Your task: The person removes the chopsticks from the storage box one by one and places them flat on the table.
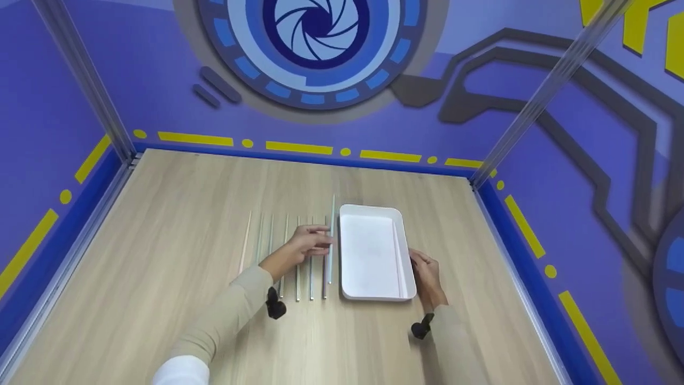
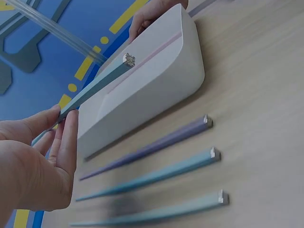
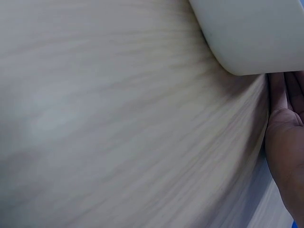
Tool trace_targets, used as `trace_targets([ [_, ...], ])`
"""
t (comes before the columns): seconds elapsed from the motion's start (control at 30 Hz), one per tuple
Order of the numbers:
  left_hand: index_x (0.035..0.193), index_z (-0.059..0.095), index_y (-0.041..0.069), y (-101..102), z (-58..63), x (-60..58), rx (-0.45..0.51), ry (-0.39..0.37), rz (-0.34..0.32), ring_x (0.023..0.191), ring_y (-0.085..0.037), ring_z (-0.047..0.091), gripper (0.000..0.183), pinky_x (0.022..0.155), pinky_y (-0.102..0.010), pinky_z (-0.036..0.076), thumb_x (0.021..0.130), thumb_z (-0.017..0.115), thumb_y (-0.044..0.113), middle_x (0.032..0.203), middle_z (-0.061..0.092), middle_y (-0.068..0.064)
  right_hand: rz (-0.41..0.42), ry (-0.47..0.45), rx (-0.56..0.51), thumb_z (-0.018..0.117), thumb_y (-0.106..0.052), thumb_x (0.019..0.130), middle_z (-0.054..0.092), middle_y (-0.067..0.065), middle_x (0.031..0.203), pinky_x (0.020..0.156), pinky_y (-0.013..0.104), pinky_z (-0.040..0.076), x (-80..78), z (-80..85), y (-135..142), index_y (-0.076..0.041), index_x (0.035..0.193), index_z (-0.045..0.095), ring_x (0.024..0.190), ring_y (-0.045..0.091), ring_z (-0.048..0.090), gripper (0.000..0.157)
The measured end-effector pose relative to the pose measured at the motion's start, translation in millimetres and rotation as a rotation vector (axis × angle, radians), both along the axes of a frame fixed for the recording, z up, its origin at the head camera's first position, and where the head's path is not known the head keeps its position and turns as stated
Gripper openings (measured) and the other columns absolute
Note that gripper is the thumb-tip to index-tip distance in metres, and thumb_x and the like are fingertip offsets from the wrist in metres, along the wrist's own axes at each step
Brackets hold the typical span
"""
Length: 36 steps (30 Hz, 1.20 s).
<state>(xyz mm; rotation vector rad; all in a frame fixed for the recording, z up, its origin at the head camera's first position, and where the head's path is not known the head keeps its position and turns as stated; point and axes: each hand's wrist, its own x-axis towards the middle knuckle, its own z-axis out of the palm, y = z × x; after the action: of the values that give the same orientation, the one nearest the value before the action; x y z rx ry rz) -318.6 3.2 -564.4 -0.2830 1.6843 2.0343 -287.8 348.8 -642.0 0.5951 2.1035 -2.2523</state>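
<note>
Between thumb and fingers, my left hand (image 1: 309,241) pinches a light blue chopstick (image 1: 331,256), raised above the table just left of a white tray (image 1: 374,298). Its silvery blunt end points toward the left wrist camera (image 2: 129,60). A pale pink chopstick (image 1: 399,262) lies inside the tray along its right side. My right hand (image 1: 427,272) rests against the tray's outer right wall, with no thumb seen over the rim. Under and left of my left hand several chopsticks lie side by side, among them a purple one (image 2: 161,145) and a blue one (image 2: 166,172).
The wooden table (image 1: 187,224) carries the row and the tray. Blue-purple panels (image 1: 160,107) with yellow dashes close off the back and both sides. Metal posts (image 1: 539,101) stand at the back corners.
</note>
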Motion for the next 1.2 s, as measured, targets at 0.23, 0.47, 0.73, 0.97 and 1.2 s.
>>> trace_targets([
  [0.23, 0.140, 0.059, 0.003, -33.6, 0.3, -0.2, -0.039, 0.011, 0.015, 0.122, -0.038, 0.066, 0.054, 0.085, -0.032, 0.065, 0.089, 0.077, 0.002, 0.108, 0.074, -0.011, 0.002, -0.022, -0.020, 0.059, -0.019, 0.103, 0.066, 0.016, 0.137, 0.096, 0.024, 0.059, -2.3, 0.4, 2.6, 0.001, 0.134, 0.064, 0.123, 0.020, 0.065, 0.037],
  [0.47, 0.143, 0.056, 0.005, -71.7, 3.8, 2.9, -0.092, 0.010, 0.029, 0.125, -0.037, 0.065, 0.055, 0.088, -0.030, 0.064, 0.091, 0.075, 0.005, 0.115, 0.072, -0.012, 0.015, 0.004, -0.013, 0.057, -0.018, 0.105, 0.068, 0.015, 0.134, 0.095, 0.022, 0.058, -2.4, 1.0, 4.9, 0.004, 0.135, 0.063, 0.116, 0.015, 0.067, 0.038],
  [0.73, 0.144, 0.054, 0.003, -108.5, 1.3, 7.4, -0.146, 0.016, 0.032, 0.122, -0.035, 0.066, 0.058, 0.088, -0.029, 0.063, 0.091, 0.076, 0.006, 0.104, 0.072, -0.004, 0.021, 0.027, -0.021, 0.057, -0.018, 0.105, 0.066, 0.017, 0.136, 0.095, 0.019, 0.057, -1.5, 3.0, 5.6, 0.006, 0.135, 0.061, 0.113, 0.011, 0.068, 0.039],
  [0.97, 0.144, 0.053, 0.000, -135.7, -6.0, 16.4, -0.185, 0.017, 0.060, 0.106, -0.028, 0.074, 0.058, 0.088, -0.032, 0.063, 0.091, 0.075, 0.005, 0.097, 0.072, -0.002, 0.024, 0.002, -0.004, 0.055, -0.019, 0.106, 0.063, 0.019, 0.140, 0.097, 0.019, 0.057, -1.0, 3.1, 4.8, 0.005, 0.136, 0.060, 0.116, 0.012, 0.066, 0.039],
  [1.2, 0.145, 0.052, 0.000, -162.5, -10.4, 27.6, -0.228, 0.030, 0.059, 0.097, -0.021, 0.076, 0.059, 0.087, -0.032, 0.064, 0.092, 0.075, 0.007, 0.096, 0.072, 0.000, 0.021, -0.017, -0.017, 0.056, -0.021, 0.105, 0.066, 0.016, 0.137, 0.096, 0.021, 0.057, -2.2, 0.5, -2.0, 0.002, 0.135, 0.063, 0.121, 0.016, 0.065, 0.038],
])
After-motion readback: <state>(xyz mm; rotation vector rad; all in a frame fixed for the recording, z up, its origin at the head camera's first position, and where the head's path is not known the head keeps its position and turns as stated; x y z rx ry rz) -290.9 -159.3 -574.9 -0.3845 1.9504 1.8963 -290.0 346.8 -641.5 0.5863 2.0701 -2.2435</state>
